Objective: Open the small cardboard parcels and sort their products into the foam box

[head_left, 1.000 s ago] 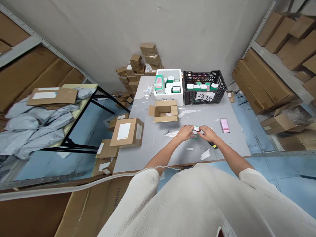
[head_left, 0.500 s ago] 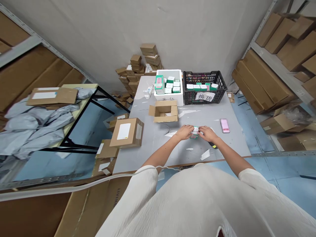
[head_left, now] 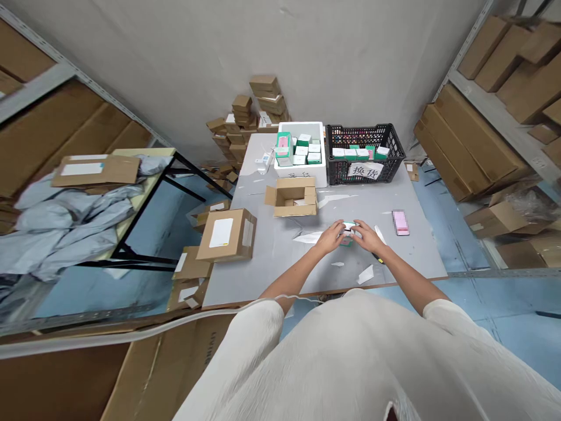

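A small green-and-white box (head_left: 348, 227) stands on the grey table between my hands, partly covered by the fingers. My left hand (head_left: 331, 237) grips it from the left with bent fingers. From the opposite side, my right hand (head_left: 367, 237) closes on the box's upper edge. A dark line shows across its top, like a gap at the lid. Beneath my right wrist lies a utility knife (head_left: 377, 258) with a black-and-yellow handle, partly hidden. An open cardboard box (head_left: 294, 209) sits beyond my left hand.
A white foam bin (head_left: 302, 172) and a black crate (head_left: 398, 153) at the back hold similar boxes. A pink-screened phone (head_left: 400, 223) lies to the right. A taped carton (head_left: 226, 235) occupies the left edge. Paper scraps (head_left: 365, 274) lie near the front. Stocked shelves stand on both sides.
My fingers have shifted over the top of the small box, and a dark line now shows there. The whole view has moved slightly; other things stay put.
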### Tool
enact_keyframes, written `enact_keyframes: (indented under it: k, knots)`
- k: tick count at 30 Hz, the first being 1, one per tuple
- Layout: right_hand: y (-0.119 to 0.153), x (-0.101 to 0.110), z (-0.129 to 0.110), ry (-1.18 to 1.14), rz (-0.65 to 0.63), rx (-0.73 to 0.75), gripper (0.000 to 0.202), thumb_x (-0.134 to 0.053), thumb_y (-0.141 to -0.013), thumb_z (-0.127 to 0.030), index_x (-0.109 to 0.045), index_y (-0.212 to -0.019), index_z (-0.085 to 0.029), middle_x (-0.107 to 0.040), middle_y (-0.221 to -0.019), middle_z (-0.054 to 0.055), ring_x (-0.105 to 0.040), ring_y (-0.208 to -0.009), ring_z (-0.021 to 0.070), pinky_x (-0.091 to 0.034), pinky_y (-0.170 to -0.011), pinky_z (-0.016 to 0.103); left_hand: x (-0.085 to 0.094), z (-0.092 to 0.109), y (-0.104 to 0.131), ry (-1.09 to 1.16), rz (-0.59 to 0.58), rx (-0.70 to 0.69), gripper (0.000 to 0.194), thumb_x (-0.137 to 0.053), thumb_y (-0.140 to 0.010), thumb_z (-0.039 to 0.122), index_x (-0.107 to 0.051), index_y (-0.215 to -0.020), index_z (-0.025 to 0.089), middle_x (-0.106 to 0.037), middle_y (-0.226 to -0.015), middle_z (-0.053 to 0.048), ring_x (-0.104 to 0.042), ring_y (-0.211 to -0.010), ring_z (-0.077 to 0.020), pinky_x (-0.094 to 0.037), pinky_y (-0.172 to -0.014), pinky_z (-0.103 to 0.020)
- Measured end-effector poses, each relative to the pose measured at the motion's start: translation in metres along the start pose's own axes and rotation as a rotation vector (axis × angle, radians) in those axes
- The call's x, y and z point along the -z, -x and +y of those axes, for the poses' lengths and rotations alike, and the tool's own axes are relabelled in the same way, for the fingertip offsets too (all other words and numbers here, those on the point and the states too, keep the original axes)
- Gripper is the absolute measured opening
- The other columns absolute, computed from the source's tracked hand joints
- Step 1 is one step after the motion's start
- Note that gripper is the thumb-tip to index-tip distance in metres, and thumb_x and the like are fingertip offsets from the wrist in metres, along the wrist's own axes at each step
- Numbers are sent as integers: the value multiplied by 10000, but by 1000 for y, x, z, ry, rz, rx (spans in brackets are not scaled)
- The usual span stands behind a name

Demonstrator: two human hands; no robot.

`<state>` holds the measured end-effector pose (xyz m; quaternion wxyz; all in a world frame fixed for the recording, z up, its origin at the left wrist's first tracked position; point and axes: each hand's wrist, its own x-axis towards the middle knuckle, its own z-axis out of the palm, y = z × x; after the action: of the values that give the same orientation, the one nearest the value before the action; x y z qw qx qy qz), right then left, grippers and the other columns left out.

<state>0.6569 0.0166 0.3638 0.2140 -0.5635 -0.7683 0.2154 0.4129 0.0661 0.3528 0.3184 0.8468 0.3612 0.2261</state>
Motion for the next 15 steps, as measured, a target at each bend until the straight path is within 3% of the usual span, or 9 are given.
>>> enact_keyframes:
  k: [6,10,15]
  knots:
    - [0,-10,7,-114,57,-29,391,-513,-1063,-395,-767,-1338,-283,-609,-1438,118,-635,-1309,292,-564,-1101,469,-5,-3,2,-102,49,-21,341,-541,-1074,336,-710,-1353,238,-579,-1508,-143,-582,-1365,-310,-528,-1133,-483]
    - [-5,-13,14,-154,104,-43,351,-504,-1043,-325,-809,-1208,-273,-628,-1373,110,-639,-1267,270,-563,-1070,441,-7,-3,2,-98,38,-50,339,-526,-1071,295,-706,-1354,242,-646,-1332,-130,-629,-1231,-283,-538,-1082,-455]
    - [-13,-11,15,-135,102,-64,262,-540,-1034,-330,-783,-1080,-243,-623,-1289,106,-662,-1110,238,-559,-990,379,-3,3,5,2,34,-55,237,-475,-1085,260,-676,-1209,237,-661,-1337,-111,-642,-1234,-250,-544,-1043,-392]
